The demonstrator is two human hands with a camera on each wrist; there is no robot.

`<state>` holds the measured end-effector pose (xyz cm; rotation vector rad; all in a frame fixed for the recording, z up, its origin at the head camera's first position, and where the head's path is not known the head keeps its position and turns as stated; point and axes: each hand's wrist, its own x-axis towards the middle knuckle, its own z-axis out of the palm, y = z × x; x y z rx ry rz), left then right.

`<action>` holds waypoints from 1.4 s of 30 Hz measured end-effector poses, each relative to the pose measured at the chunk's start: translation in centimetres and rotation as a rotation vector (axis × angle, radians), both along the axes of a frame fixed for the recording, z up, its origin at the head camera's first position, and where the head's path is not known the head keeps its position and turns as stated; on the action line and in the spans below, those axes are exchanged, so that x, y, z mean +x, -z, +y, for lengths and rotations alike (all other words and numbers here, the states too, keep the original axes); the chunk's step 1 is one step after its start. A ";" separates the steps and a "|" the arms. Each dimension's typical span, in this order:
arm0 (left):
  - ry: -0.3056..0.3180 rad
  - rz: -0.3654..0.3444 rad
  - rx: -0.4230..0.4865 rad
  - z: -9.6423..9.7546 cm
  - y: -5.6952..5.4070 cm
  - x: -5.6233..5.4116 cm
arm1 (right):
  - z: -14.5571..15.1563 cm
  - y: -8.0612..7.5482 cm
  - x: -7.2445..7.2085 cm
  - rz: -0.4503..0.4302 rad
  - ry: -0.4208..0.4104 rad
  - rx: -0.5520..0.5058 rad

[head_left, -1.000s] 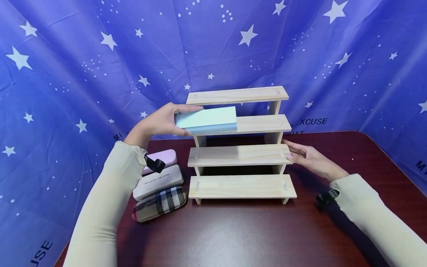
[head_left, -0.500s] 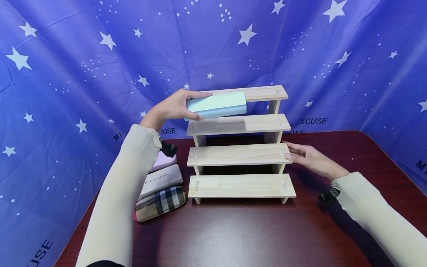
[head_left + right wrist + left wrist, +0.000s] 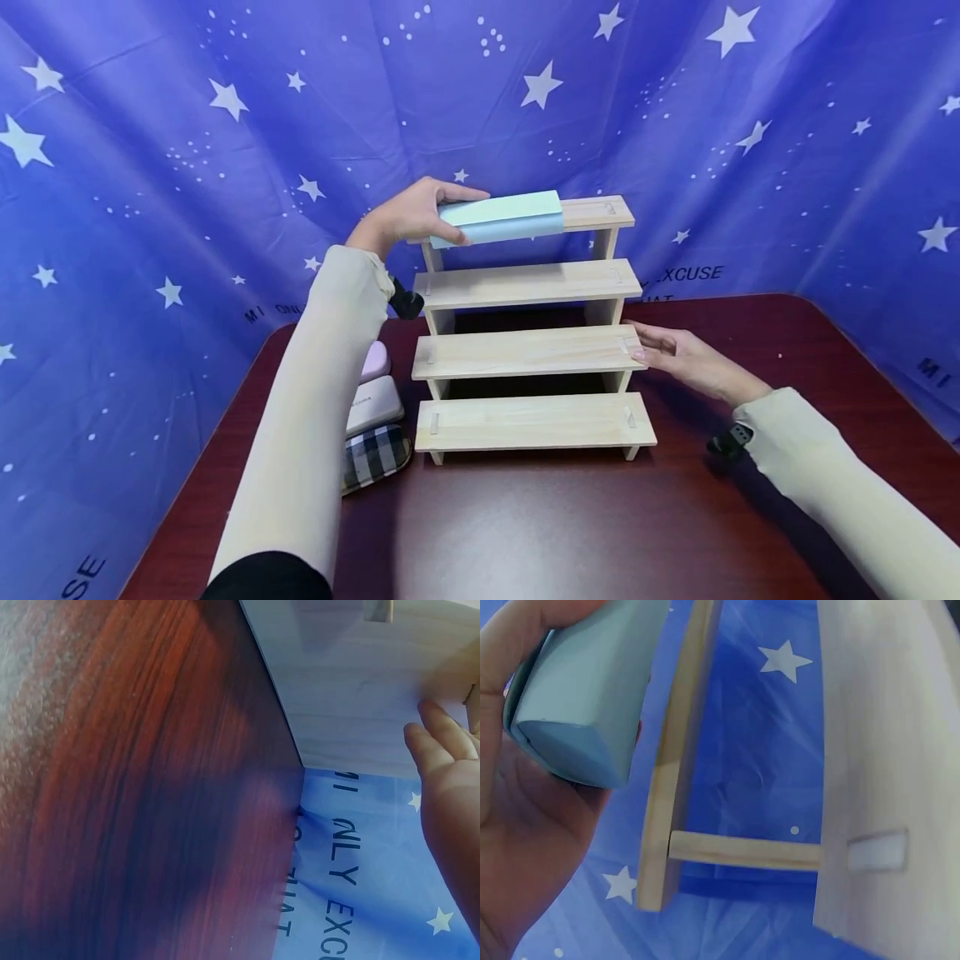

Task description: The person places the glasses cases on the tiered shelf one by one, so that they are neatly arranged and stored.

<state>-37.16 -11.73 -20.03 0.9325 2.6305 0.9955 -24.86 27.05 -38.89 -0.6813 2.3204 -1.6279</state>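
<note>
Left hand (image 3: 420, 212) gripping light-blue case (image 3: 502, 220) by its left end | case at top board's (image 3: 600, 213) left part, extending rightward, long axis roughly along board, contact unclear | right hand (image 3: 688, 360) farther off, extended fingers touching stand's (image 3: 517, 354) right side

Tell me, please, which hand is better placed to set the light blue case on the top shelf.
Probably the left hand: it grips the light blue case near the top shelf, while the right hand is lower, by the second-lowest shelf.
</note>
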 end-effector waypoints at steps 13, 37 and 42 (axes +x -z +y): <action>-0.036 -0.173 0.121 1.3 0.2 -2.1 | -0.2 0.1 -0.2 -0.039 0.006 -0.043; -0.043 -0.246 0.104 2.3 0.2 -3.7 | -0.2 0.2 0.0 -0.061 -0.026 -0.120; -0.043 -0.242 0.071 2.3 0.1 -3.8 | -0.1 0.3 0.1 -0.064 -0.019 -0.108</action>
